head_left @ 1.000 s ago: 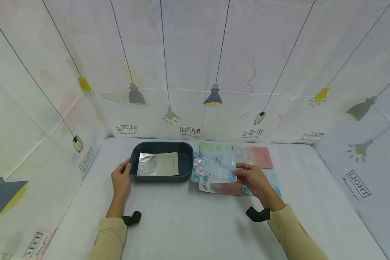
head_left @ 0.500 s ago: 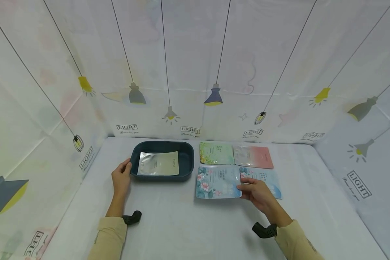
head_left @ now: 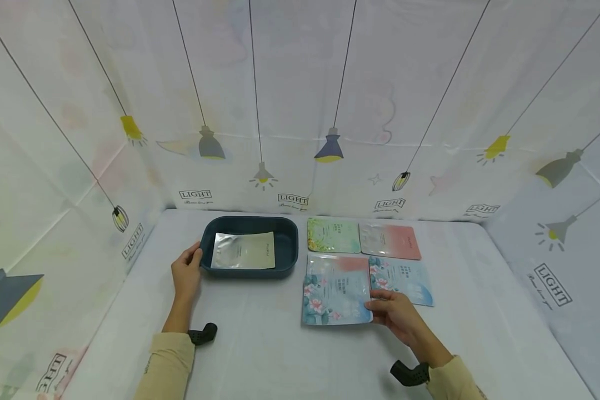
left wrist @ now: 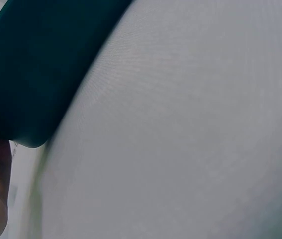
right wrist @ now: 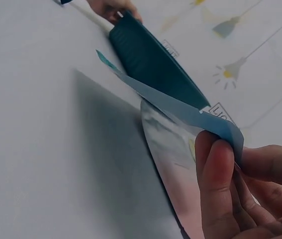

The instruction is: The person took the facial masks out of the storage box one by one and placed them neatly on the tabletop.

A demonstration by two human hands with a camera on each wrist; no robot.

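Observation:
Between thumb and fingers, my right hand (head_left: 399, 316) pinches the right edge of a blue sheet mask packet (head_left: 336, 303) printed with pink flowers. In the right wrist view this packet (right wrist: 170, 105) is raised off the table, its shadow falling below. It partly covers a silver-and-pink packet (head_left: 352, 263) lying on the table. My left hand (head_left: 186, 278) grips the left end of a dark teal tray (head_left: 250, 274), and the left wrist view shows fingers (left wrist: 1, 164) against the tray's end wall. Inside the tray lies a silver-and-cream packet (head_left: 245, 251).
Behind the held packet lie a green packet (head_left: 333, 235) and another silver-and-pink packet (head_left: 390, 241). A second blue flowered packet (head_left: 405, 280) lies just beyond my right fingers. The white table (head_left: 280, 350) backs onto a cloth wall (head_left: 290, 83) printed with lamps.
My right hand has brought the blue packet from beside the tray toward the table's front, uncovering the green packet and part of the silver-and-pink one beneath. The left hand and tray have stayed put.

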